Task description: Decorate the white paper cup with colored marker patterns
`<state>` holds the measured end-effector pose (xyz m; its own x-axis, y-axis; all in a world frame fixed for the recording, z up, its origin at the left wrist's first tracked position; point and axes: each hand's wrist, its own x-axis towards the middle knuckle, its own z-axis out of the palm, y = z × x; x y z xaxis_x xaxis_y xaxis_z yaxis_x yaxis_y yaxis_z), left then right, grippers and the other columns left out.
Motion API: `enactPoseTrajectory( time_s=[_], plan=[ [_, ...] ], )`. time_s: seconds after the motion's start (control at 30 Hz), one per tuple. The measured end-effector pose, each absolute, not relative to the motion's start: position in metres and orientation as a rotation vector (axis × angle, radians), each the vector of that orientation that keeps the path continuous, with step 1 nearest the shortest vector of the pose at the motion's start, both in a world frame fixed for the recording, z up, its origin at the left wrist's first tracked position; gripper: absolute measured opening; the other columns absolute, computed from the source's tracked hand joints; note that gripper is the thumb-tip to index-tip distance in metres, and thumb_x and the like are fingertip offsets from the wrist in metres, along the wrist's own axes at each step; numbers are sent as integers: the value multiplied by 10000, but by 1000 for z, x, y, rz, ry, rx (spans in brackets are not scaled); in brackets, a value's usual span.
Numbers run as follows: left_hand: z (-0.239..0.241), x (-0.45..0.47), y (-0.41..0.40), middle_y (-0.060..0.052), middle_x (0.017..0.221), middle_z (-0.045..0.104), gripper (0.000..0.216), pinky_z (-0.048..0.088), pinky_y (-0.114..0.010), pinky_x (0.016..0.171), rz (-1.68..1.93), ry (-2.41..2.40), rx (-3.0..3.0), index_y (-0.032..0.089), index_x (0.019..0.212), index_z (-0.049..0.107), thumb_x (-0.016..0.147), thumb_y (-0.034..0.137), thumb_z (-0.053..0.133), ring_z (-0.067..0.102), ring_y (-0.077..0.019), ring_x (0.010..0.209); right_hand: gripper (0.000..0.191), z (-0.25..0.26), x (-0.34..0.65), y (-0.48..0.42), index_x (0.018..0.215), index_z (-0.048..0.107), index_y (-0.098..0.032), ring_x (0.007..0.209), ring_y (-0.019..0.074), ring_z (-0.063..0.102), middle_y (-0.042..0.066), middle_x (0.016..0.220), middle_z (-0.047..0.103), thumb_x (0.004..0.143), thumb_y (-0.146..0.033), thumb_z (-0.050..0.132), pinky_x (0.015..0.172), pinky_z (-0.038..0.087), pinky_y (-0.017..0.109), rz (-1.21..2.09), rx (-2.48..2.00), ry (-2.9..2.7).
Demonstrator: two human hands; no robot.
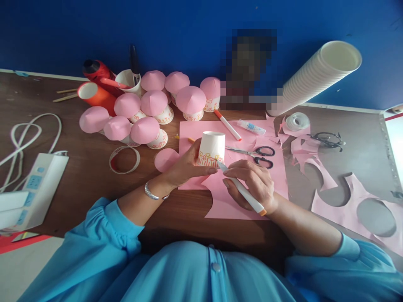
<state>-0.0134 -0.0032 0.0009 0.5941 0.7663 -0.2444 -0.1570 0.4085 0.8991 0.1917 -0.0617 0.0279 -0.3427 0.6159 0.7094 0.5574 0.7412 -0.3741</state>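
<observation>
My left hand (pixel 190 165) grips a white paper cup (pixel 214 142), turned upside down, with orange and yellow flowers drawn along its rim. In my right hand (pixel 256 180) is a white marker (pixel 244 195) with an orange end; its tip is at the drawn flowers. Beneath both hands lies pink paper (pixel 239 205), partly cut. On it rest black-handled scissors (pixel 252 153), an orange-capped marker (pixel 228 126) and a small glue bottle (pixel 251 127). Another pen is partly hidden behind my left hand. A pink paper disc (pixel 166 160) lies left of the cup.
Several decorated cups with pink cone tops (pixel 153 102) stand at the back left. A tall stack of paper cups (pixel 315 79) leans at the right. Pink scraps (pixel 349 197), glasses (pixel 329 139), a tape roll (pixel 297 121), a tape ring (pixel 124 160) and a power strip (pixel 47 184) lie around.
</observation>
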Motion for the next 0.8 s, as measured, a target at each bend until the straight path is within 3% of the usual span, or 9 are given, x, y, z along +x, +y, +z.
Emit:
enactPoseTrajectory(
  time_s=[0.63, 0.8],
  plan=[
    [-2, -13, -2, -37, 1235, 643, 613, 474, -429, 1043, 738, 674, 893, 272, 1251, 604, 720, 278, 911, 588, -258, 1208, 189, 30, 193, -64, 1093, 610, -191, 676, 178, 704, 27, 786, 696, 922, -114, 626, 552, 589, 285, 88, -847, -1966],
    [-5, -14, -2, -42, 1178, 681, 559, 494, -420, 1007, 720, 614, 835, 272, 1258, 633, 752, 305, 870, 633, -258, 1153, 193, 29, 194, -65, 1108, 610, -176, 740, 185, 733, 51, 831, 714, 929, -106, 630, 604, 621, 289, 111, -841, -1973]
  ],
)
